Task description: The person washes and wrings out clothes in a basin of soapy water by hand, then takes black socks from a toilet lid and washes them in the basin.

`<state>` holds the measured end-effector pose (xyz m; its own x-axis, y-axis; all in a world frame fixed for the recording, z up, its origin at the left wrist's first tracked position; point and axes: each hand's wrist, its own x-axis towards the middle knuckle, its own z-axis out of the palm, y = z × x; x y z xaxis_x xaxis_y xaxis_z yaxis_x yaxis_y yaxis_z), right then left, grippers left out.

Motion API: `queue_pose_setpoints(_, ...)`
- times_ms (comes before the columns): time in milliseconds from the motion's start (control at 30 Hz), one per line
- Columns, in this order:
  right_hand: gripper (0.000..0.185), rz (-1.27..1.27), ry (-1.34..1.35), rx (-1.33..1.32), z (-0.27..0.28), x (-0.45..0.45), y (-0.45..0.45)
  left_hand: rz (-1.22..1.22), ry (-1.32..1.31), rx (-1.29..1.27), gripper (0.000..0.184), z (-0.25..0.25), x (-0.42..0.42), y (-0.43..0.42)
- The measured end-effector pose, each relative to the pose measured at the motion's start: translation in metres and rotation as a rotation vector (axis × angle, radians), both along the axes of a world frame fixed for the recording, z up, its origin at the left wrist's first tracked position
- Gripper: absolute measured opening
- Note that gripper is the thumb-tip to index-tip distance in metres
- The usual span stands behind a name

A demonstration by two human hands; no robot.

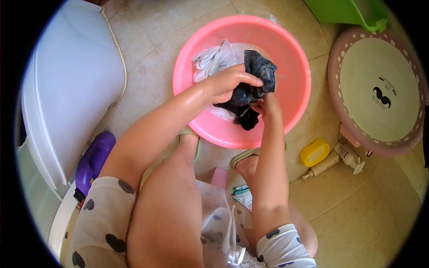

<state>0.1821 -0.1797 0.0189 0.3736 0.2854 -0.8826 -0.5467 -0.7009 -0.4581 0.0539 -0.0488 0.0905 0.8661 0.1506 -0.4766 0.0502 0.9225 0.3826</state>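
My left hand (pixel 227 84) is closed on a dark wet cloth (pixel 261 73) held up over a pink basin (pixel 295 111). Its thumb lies across the cloth's front. My right hand (pixel 267 106) grips the same cloth lower down on the right, its fingers partly hidden. The cloth is grey-blue at the top, and black folds hang below into the basin; its exact kind I cannot make out. White wet cloth (pixel 213 60) lies bunched against the basin's far left wall, beside some suds.
A round pink-rimmed basin (pixel 357 58) with a moustache print is at the right, under a green plastic container (pixel 333 11). Near it lie a yellow soap dish (pixel 315 152) and pump bottles (pixel 322 165). A purple bottle (pixel 94 158) stands left, beside a white fixture (pixel 76 89).
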Motion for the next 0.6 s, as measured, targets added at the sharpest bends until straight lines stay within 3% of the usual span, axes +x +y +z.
queue_pose_setpoints(100,0.050,-0.513,0.595,0.387,0.000,-0.001,0.010,-0.039,-0.078,-0.138,0.030,0.020,0.000,0.000)
queue_pose_setpoints(133,0.051,-0.562,0.518,0.485,-0.005,-0.005,0.014,-0.063,-0.135,-0.176,0.031,0.020,0.001,-0.003)
queue_pose_setpoints(200,0.051,-0.403,0.387,0.724,-0.010,-0.003,0.017,-0.140,-0.166,-0.192,0.030,0.023,0.000,-0.006)
queue_pose_setpoints(233,0.049,-0.371,0.412,0.739,-0.009,0.000,0.017,-0.146,-0.133,-0.155,0.029,0.024,0.000,-0.005)
queue_pose_setpoints(267,0.042,-0.525,0.601,0.699,-0.024,0.007,0.011,-0.152,-0.100,-0.119,0.028,0.025,0.002,-0.003)
queue_pose_setpoints(300,0.037,-0.521,0.531,0.609,-0.065,0.014,-0.003,-0.159,-0.069,-0.082,0.027,0.027,0.003,0.000)
queue_pose_setpoints(333,0.033,-0.408,0.432,0.601,-0.060,0.026,-0.004,-0.023,0.037,0.049,0.023,0.037,0.004,0.005)
queue_pose_setpoints(367,0.029,-0.295,0.334,0.590,-0.048,0.034,-0.002,0.016,0.238,0.351,0.022,0.048,0.004,0.013)
queue_pose_setpoints(433,0.027,-0.246,-0.250,0.404,-0.018,0.040,-0.005,-0.013,0.072,0.678,0.021,0.045,0.007,0.027)
queue_pose_setpoints(467,0.027,-0.215,-0.541,0.304,-0.001,0.042,-0.006,0.063,0.078,0.715,0.020,0.046,0.009,0.026)
queue_pose_setpoints(533,0.029,-0.268,-0.533,0.351,0.024,0.032,0.000,0.211,0.091,0.786,0.018,0.047,0.015,0.019)
queue_pose_setpoints(600,0.029,-0.316,-0.505,0.349,0.044,0.017,0.008,0.331,0.264,1.346,0.021,0.038,0.020,0.008)
